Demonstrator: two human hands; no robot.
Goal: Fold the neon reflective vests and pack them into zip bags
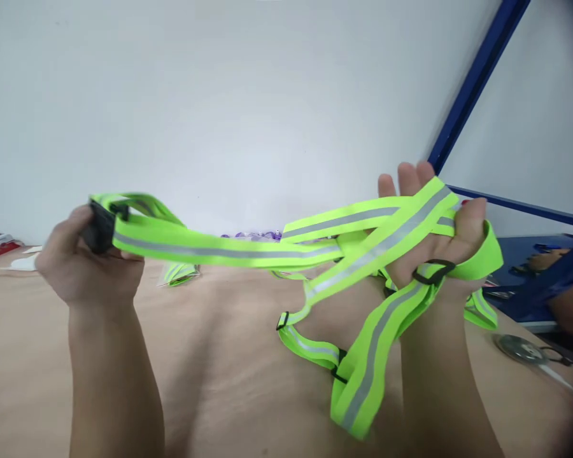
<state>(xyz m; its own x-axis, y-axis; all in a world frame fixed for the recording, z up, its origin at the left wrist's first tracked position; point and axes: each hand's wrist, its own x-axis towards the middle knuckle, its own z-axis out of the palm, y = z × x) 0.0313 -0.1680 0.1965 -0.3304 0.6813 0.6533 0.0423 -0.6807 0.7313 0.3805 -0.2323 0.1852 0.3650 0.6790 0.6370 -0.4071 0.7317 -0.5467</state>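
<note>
Where the harness hangs: the lime reflective harness (286,255) is stretched in the air above the bench, between both hands, its lower loop drooping.
Black buckle: the left hand (88,270) has its fingers closed on the buckle (100,228); a firm pinch here should keep that end steady.
Crossed straps: these lie over the right hand (403,264), its fingers upright and loosely spread, pinching nothing; one band passes round by the thumb, so easing it off gently seems wiser than tugging.
Sliders: the black slider (433,272) sits by the right palm; turning each band stripe-side out would probably prevent twists.
Bench: a packaged green bundle (181,273) lies on the bench (248,388) beyond the left hand; best keep the dangling loop clear of it.
</note>
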